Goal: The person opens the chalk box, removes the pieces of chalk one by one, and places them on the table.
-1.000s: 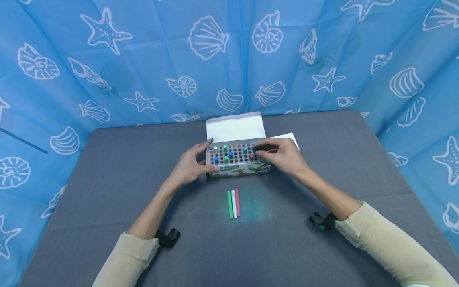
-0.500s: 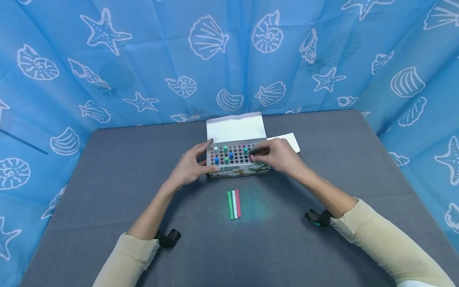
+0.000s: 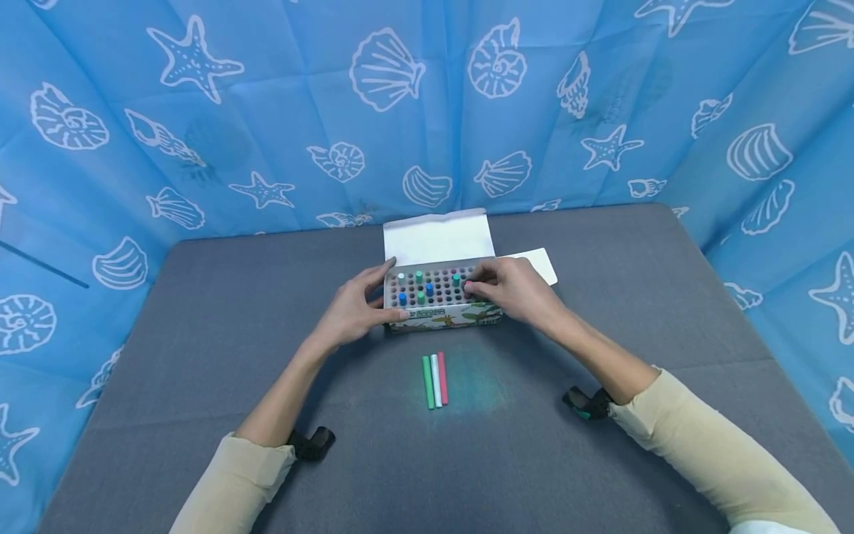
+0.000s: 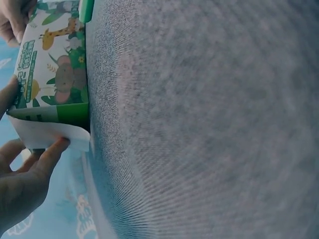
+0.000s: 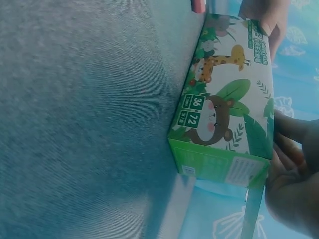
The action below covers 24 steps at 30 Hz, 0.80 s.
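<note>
A printed chalk box stands in the middle of the table, its grid of holes facing up. Several green, blue and white chalk ends poke out of it. My left hand grips the box's left end, thumb on the front edge and fingers reaching behind. Over the right part of the grid, my right hand pinches a pink chalk between thumb and fingers; its lower part is hidden. In the right wrist view, animal pictures cover the box front, and the hand is beside its top.
Before the box lie a green chalk, a white chalk and a red chalk side by side on the grey tabletop. The white lid flap stands open behind, a side flap at the right. A blue curtain hangs around.
My right hand first shifted slightly left to the pink chalk at the grid, and now its fingers close on the chalk's top. My left hand stays on the box.
</note>
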### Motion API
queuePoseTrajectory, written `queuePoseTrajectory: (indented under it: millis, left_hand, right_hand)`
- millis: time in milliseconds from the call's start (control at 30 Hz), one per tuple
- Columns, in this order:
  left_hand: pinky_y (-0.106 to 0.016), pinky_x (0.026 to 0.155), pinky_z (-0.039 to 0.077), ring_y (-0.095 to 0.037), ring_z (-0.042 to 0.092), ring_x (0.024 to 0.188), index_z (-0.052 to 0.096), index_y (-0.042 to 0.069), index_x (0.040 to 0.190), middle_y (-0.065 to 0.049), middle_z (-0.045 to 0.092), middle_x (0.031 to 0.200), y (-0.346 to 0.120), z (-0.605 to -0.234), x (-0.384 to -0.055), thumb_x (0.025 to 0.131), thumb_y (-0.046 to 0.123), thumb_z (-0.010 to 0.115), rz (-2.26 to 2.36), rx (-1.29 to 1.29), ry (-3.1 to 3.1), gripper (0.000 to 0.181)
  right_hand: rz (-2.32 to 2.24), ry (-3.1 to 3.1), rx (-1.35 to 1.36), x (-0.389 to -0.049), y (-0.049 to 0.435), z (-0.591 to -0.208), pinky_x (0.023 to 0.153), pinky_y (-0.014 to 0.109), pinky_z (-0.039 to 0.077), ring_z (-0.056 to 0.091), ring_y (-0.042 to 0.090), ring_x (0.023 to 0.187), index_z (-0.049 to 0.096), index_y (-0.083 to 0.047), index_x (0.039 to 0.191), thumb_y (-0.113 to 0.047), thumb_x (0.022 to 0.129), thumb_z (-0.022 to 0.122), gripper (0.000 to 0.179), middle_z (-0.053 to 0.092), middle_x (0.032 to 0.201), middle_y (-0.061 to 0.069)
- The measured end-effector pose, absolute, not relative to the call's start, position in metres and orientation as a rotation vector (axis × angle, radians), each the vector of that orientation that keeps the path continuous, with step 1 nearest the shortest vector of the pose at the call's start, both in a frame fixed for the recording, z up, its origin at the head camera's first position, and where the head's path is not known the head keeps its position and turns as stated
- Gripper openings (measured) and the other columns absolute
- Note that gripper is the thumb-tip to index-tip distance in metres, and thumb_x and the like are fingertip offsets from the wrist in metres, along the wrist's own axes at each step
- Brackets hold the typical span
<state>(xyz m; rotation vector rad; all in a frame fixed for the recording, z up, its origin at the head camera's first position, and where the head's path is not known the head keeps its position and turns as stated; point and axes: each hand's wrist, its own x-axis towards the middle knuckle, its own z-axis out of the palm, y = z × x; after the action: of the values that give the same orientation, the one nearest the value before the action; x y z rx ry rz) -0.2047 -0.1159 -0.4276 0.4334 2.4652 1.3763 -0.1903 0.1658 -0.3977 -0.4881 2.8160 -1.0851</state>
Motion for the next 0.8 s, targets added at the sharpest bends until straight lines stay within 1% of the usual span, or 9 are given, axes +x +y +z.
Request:
queuePoseTrajectory:
  millis: [133,267,367,467,600,700,800]
  left_hand:
    - [-0.037,0.108,0.047,-0.033,0.031,0.145,0.028,0.022,0.158,-0.016,0.026,0.159,-0.1162,-0.4278,-0.2046,0.084,0.019,0.082,1.371,0.433,2.470,0.091]
    - [-0.037,0.108,0.047,-0.033,0.031,0.145,0.028,0.023,0.158,-0.016,0.024,0.160,-0.1165,-0.4294,-0.2048,0.084,0.021,0.082,1.362,0.424,2.475,0.091]
    - [-0.038,0.107,0.048,-0.033,0.032,0.144,0.028,0.023,0.158,-0.016,0.026,0.159,-0.1166,-0.4298,-0.2051,0.084,0.020,0.082,1.366,0.433,2.476,0.091]
    - [-0.037,0.108,0.048,-0.033,0.032,0.144,0.029,0.023,0.158,-0.014,0.029,0.158,-0.1170,-0.4300,-0.2054,0.084,0.021,0.082,1.370,0.442,2.476,0.091]
    - [-0.037,0.108,0.047,-0.032,0.032,0.145,0.029,0.022,0.158,-0.014,0.029,0.157,-0.1169,-0.4296,-0.2055,0.084,0.021,0.082,1.379,0.447,2.471,0.091]
    - [-0.037,0.108,0.047,-0.032,0.031,0.145,0.029,0.022,0.158,-0.014,0.031,0.157,-0.1168,-0.4297,-0.2057,0.084,0.020,0.082,1.389,0.448,2.465,0.091]
    - [-0.037,0.108,0.047,-0.032,0.032,0.145,0.029,0.022,0.158,-0.013,0.034,0.155,-0.1168,-0.4303,-0.2062,0.084,0.019,0.082,1.392,0.449,2.465,0.091]
  right_hand:
    - [-1.177,2.818,-0.475,-0.1890,0.1662,-0.4014,0.066,0.034,0.056,0.069,0.014,0.081,0.071,-0.011,0.098,-0.021,0.098,0.065,0.012,0.073,0.086,-0.001]
    - [-1.240,2.847,-0.490,-0.1887,0.1665,-0.4045,0.064,0.033,0.055,0.069,0.012,0.077,0.075,-0.012,0.100,-0.023,0.097,0.068,0.014,0.073,0.084,-0.001]
    - [-1.277,2.858,-0.507,-0.1884,0.1667,-0.4064,0.063,0.034,0.054,0.068,0.011,0.074,0.077,-0.012,0.100,-0.023,0.096,0.069,0.014,0.074,0.083,-0.002]
    - [-1.324,2.834,-0.502,-0.1879,0.1666,-0.4075,0.065,0.033,0.057,0.069,0.011,0.076,0.076,-0.011,0.101,-0.022,0.096,0.068,0.015,0.074,0.084,-0.002]
    - [-1.413,2.766,-0.484,-0.1876,0.1656,-0.4070,0.069,0.031,0.062,0.072,0.014,0.079,0.072,-0.008,0.103,-0.019,0.098,0.065,0.014,0.073,0.086,0.003]
    - [-1.471,2.731,-0.480,-0.1877,0.1647,-0.4062,0.070,0.028,0.063,0.073,0.016,0.078,0.069,-0.005,0.104,-0.016,0.099,0.063,0.013,0.072,0.086,0.006]
    - [-1.492,2.741,-0.466,-0.1874,0.1644,-0.4062,0.070,0.028,0.063,0.073,0.016,0.076,0.071,-0.004,0.105,-0.016,0.098,0.065,0.015,0.073,0.085,0.007]
